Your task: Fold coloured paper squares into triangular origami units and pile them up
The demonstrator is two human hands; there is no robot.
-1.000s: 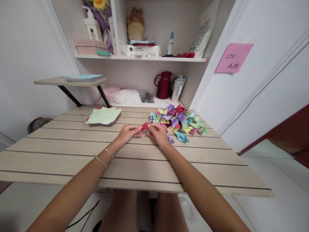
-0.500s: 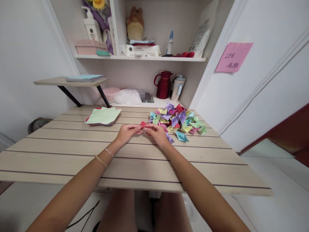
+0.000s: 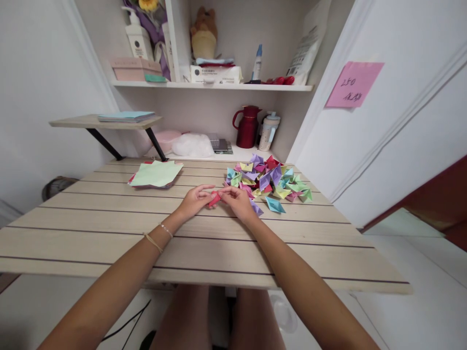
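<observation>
A: Where is the red folded paper (image 3: 214,199) sitting?
B: Over the tabletop (image 3: 219,245), left of a heap of folded paper shapes (image 3: 269,179). Whether it is touching the wood, I cannot tell.
A: Hands?
B: Left hand (image 3: 194,201) is pinching its left side, thumb showing; right hand (image 3: 238,201) is gripping its upper right end by the fingertips.
A: Handling?
B: Weighing almost nothing, I'd judge; taking creases crisply, denting easily under hard squeezing. Doubled folds are probably offering the firmest hold; loose edges are likelier to be bending.
</observation>
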